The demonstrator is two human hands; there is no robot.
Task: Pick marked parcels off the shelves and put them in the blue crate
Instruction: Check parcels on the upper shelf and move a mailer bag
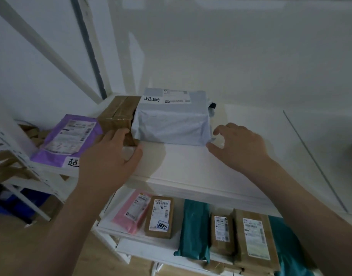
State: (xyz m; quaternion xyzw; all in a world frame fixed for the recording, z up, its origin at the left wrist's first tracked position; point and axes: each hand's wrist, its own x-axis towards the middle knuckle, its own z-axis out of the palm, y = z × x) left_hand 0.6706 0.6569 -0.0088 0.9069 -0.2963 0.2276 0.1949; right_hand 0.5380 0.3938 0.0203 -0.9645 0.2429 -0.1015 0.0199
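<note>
A pale grey-blue bagged parcel (172, 120) with a handwritten mark on its label lies on the top white shelf (191, 166). My left hand (111, 156) reaches in at its front left corner, fingers lying against the taped brown box (117, 114) beside it. My right hand (236, 145) hovers at the parcel's front right corner, fingers spread and lightly curled, holding nothing. A purple marked parcel (67, 140) lies on the neighbouring shelf to the left. The blue crate (9, 204) shows partly at the lower left.
On the lower shelf lie a pink bag (131, 211), a marked brown box (160, 217), a teal bag (195, 228) and two more brown boxes (252, 238). A white wall stands behind the top shelf; its right half is bare.
</note>
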